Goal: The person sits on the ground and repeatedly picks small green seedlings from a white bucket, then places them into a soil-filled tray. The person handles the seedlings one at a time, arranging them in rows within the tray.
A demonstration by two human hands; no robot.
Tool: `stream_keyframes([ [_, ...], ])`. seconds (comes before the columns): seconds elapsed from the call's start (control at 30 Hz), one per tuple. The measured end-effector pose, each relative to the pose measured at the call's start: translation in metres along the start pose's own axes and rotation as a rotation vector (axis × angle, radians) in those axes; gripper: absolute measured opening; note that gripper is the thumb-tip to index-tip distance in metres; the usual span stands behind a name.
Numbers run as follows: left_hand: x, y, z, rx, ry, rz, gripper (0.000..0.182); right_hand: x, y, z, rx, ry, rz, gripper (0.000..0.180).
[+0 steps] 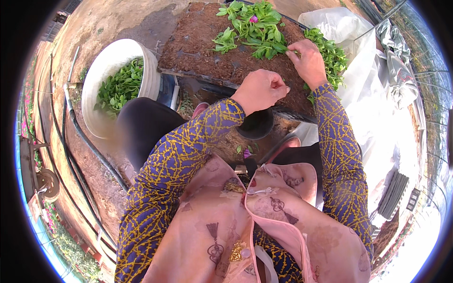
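A tray of brown potting soil [198, 39] lies before me, with a loose pile of green leafy cuttings [260, 24] on its far side. My right hand [307, 60] is at the near right edge of this pile, thumb and finger pinched on the end of a leafy cutting [274, 48]. Over the tray's near edge hangs my left hand [262, 87], its fingers curled and the thumb against the forefinger. Whether something small sits between them is hidden. Rooted-looking green plants [329, 53] line the tray's right side. One magenta flower [253, 19] shows among the cuttings.
At left a tilted white bucket [152, 70] holds more leafy cuttings [124, 85], close to my knee. Below the tray is a dark round pot [258, 123]. White plastic sheeting [368, 102] spreads at right, with stacked black trays [393, 194]. Black hoses [92, 155] run along the ground.
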State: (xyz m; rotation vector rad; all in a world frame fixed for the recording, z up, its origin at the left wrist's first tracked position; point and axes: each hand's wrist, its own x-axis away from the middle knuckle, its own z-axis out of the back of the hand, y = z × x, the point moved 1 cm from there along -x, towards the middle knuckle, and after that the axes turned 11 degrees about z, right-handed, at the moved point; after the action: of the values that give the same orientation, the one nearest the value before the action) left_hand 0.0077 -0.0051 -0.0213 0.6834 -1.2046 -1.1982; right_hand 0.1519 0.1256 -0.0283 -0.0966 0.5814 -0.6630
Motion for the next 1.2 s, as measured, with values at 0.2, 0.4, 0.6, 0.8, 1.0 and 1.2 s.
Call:
stream_keyframes([
  [0.2, -0.001, 0.008, 0.008, 0.620, 0.036, 0.203, 0.020, 0.005, 0.011, 0.031, -0.883, 0.013, -0.520, 0.015],
  [0.4, 0.000, 0.006, 0.001, 0.715, 0.127, 0.145, 0.019, 0.021, -0.019, 0.045, -1.431, 0.093, -0.591, 0.013],
  [0.6, -0.006, 0.001, 0.008, 0.884, 0.206, 0.037, 0.019, 0.025, -0.030, 0.045, -1.553, 0.102, -0.578, 0.013],
  [0.8, -0.009, 0.010, 0.005, 0.074, 0.490, -0.496, 0.013, 0.026, -0.035, 0.035, -1.403, 0.015, -0.558, 0.018],
  [1.0, -0.011, 0.004, 0.023, 1.020, 0.327, 0.007, 0.015, 0.015, -0.028, 0.045, -0.638, 0.211, -0.373, 0.028],
  [1.2, -0.010, 0.000, 0.022, 1.208, 0.147, 0.087, 0.014, 0.013, -0.056, 0.047, -0.385, 0.093, 0.186, 0.042],
])
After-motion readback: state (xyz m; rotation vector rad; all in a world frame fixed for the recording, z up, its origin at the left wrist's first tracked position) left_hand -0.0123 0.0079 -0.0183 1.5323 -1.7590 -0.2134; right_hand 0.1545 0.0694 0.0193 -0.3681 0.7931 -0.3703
